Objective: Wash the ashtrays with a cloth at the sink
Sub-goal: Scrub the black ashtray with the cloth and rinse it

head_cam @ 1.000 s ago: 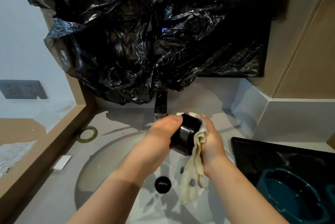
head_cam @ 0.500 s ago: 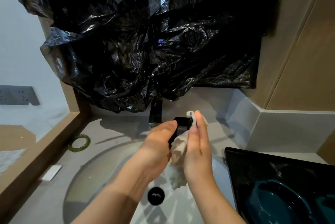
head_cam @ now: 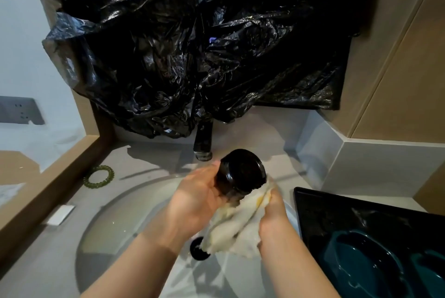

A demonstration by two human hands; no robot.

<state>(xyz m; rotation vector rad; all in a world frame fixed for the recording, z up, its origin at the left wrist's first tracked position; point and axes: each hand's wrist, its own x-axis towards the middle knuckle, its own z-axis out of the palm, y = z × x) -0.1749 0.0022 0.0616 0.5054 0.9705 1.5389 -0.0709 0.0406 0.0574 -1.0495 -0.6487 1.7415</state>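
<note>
Left hand (head_cam: pixel 199 201): grips the black round ashtray (head_cam: pixel 240 172) by its side wall, fingers curled round it. The ashtray is held in the air above the sink (head_cam: pixel 108 213), just below the tap (head_cam: pixel 203 146), tipped on its side with one round face turned up and to the right.

Right hand (head_cam: pixel 272 215): holds the pale cloth (head_cam: pixel 236 225) bunched up, fingers closed into the folds and mostly hidden by them. The cloth touches the lower edge of the ashtray and its loose end hangs down between the two wrists, over the black drain (head_cam: pixel 198 248), part of which it covers.

Sink: round grey basin set into a grey surface (head_cam: pixel 144 160). Whether water is running from the tap cannot be told.

Surroundings: a crumpled black plastic bag (head_cam: pixel 192 44) hangs over the wall behind the tap, its lower edge covering the tap's top. On the surface left of the basin lie a green bead bracelet (head_cam: pixel 99 175) and, nearer the front, a small white flat packet (head_cam: pixel 60 214), well apart from each other. Right of the basin stands a black tray (head_cam: pixel 337 213) with a teal dish (head_cam: pixel 361 261) in it. A grey wall socket (head_cam: pixel 19 111) shows at the far left
</note>
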